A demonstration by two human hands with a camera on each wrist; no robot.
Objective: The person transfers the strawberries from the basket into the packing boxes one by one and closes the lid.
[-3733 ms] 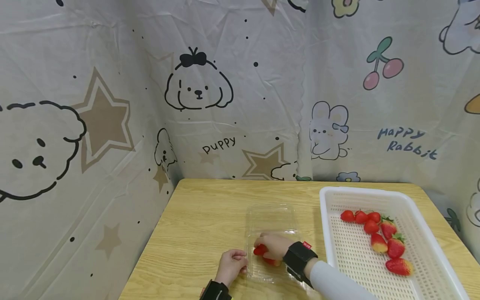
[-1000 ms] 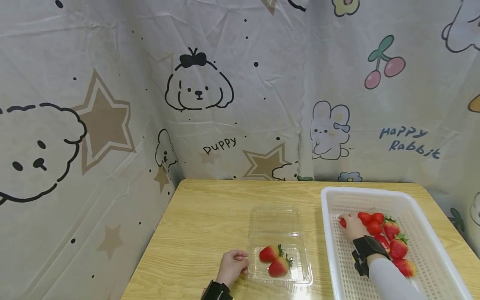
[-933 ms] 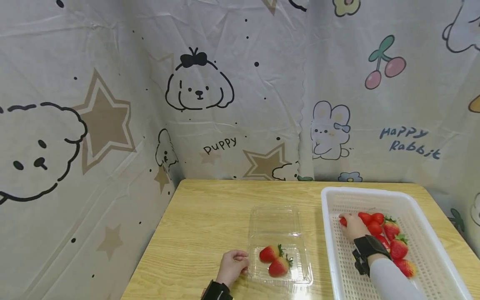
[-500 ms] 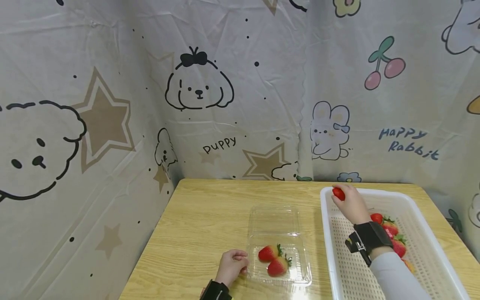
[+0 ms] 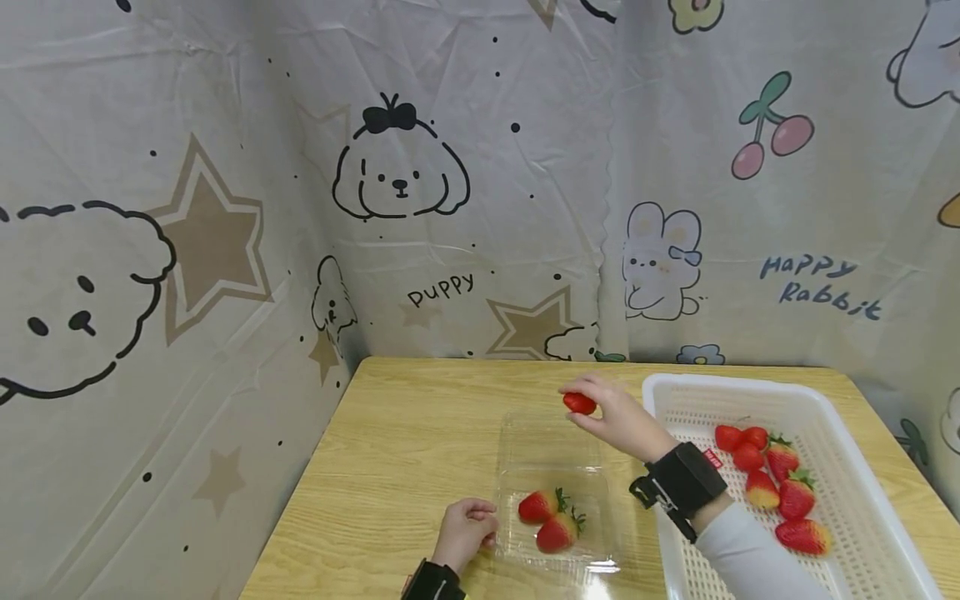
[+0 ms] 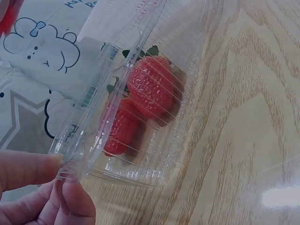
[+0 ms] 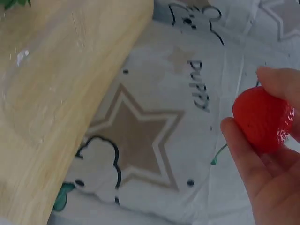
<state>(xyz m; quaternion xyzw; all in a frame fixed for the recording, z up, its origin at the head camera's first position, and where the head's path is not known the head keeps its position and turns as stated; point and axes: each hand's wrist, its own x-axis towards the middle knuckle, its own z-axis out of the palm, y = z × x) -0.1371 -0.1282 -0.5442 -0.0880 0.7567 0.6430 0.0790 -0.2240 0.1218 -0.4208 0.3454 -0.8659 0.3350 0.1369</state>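
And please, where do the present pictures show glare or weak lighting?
Head: bright glare on the table near the clear container; left wrist: white glare on the table, lower right; right wrist: dimmer overall, with small glints on the held red fruit.

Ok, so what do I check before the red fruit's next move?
1. Red stemmed fruit held in the right hand: ok.
2. Clear plastic box with its lid open: ok.
3. Left hand pinching the box's edge: ok.
4. Bare space beside the two strawberries in the box: ok.
5. Fruit right above those strawberries: not ok, it appears farther away, by the lid.
6. Tight grip: cannot tell.
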